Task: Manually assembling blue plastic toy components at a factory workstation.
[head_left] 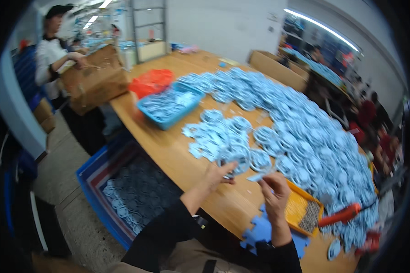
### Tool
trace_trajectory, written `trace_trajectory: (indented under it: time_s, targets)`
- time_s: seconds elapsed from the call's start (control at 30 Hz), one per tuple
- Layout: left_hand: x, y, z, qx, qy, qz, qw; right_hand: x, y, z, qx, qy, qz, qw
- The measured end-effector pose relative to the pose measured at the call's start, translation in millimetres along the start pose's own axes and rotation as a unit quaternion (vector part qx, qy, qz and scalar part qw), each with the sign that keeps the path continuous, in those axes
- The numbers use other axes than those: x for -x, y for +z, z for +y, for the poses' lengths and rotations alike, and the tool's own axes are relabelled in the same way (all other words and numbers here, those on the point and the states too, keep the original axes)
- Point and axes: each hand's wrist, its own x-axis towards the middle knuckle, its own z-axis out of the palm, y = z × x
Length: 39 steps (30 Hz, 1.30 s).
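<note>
Over the near part of the wooden table, my left hand (219, 175) is closed on a light-blue round plastic part (239, 163), its thumb and fingers at the near edge. My right hand (276, 193) pinches a small flat light-blue strip (255, 177) between thumb and fingertips. The strip is a short way right of the round part, apart from it. Just beyond my hands lies a small group of light-blue flat pieces (212, 146). A large heap of light-blue ring-shaped parts (305, 136) spreads to the right and back.
A yellow tray (292, 217) of small metal pieces sits right of my right hand, near an orange-handled tool (340, 215) and a blue foam mat (259, 230). A blue basin (166, 122) and red bag (151, 82) stand farther left. A person (54, 59) holds a cardboard box (94, 81).
</note>
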Motion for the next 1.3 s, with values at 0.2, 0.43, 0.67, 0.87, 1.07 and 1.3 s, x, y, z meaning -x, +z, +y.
trace_trajectory:
  time_s: [0.2, 0.43, 0.67, 0.87, 1.07, 1.3]
  targets:
    - [10, 46, -30, 0.04, 0.026, -0.078, 0.996, 5, -7, 9, 0.123, -0.1, 0.03, 0.987]
    - [34, 52, -32, 0.094, 0.034, -0.135, 0.986, 18, -8, 18, 0.173, -0.132, 0.019, 0.976]
    - [40, 53, -30, 0.092, 0.071, -0.128, 0.985, 16, -13, 13, 0.2, -0.122, 0.045, 0.971]
    - [46, 46, -33, 0.008, 0.087, -0.134, 0.987, 24, -14, 40, -0.238, 0.282, -0.05, 0.928]
    - [47, 45, -36, -0.072, 0.165, -0.068, 0.981, 24, -8, 38, -0.228, 0.32, -0.041, 0.919]
    - [53, 26, -23, -0.026, 0.114, -0.171, 0.978, 24, -10, 26, -0.181, 0.313, -0.088, 0.928]
